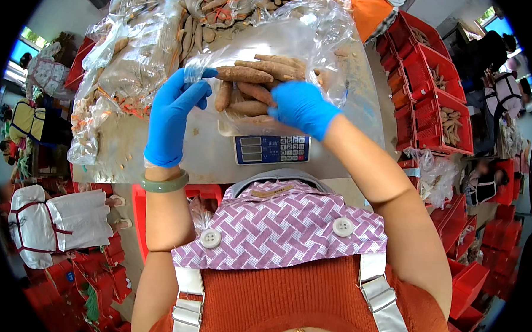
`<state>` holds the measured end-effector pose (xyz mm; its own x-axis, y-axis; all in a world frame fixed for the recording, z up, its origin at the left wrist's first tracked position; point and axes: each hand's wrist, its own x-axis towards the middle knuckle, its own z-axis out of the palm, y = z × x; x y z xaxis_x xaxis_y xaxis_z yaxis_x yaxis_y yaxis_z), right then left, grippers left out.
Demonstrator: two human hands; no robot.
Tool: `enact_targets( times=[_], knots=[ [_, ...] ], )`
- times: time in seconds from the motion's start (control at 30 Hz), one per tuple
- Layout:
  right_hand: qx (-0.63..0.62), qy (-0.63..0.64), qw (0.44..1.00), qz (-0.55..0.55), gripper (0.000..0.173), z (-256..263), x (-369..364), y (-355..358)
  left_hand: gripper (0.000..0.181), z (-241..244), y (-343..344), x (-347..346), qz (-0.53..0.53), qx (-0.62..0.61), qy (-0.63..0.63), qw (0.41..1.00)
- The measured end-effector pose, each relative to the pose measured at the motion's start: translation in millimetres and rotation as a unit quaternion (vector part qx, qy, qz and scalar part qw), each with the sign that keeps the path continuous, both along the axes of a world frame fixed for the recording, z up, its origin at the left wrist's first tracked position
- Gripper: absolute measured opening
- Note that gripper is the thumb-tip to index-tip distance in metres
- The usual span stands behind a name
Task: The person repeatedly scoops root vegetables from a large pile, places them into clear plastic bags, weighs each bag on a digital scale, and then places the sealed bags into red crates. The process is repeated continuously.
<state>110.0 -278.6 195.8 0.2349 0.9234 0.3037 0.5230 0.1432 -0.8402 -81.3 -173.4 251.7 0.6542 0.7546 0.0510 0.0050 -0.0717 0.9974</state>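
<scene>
Long brown root tubers (pixel 249 107) lie in a clear plastic bag (pixel 298 34) on the tray of a digital scale (pixel 273 149), whose keypad and displays face me. My left hand (pixel 175 108), in a blue glove, pinches the edge of the clear bag at the left of the tubers. My right hand (pixel 302 107), also blue-gloved and slightly blurred, is over the right part of the pile; its fingertips are at a reddish tuber (pixel 256 92), and whether they grip it is hidden.
Filled plastic bags (pixel 136 67) cover the table's left side, with loose tubers (pixel 191 36) behind. The metal table (pixel 195 158) ends close to my body. Red crates (pixel 442 111) holding tubers stand at the right. Other people are at both sides, one in orange (pixel 368 12) beyond the table.
</scene>
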Motion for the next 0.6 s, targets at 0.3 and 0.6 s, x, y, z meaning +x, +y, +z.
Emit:
enact_targets(
  times=[0.3, 0.6],
  knots=[
    [-0.27, -0.438, 0.854, 0.079, 0.025, -82, 13, -4, 0.023, -20, -1, -11, 0.027, -0.022, -0.064, 0.997],
    [-0.225, -0.341, 0.912, 0.028, 0.031, -16, 20, 17, 0.02, -19, 16, -15, 0.06, -0.02, -0.117, 0.991]
  ],
)
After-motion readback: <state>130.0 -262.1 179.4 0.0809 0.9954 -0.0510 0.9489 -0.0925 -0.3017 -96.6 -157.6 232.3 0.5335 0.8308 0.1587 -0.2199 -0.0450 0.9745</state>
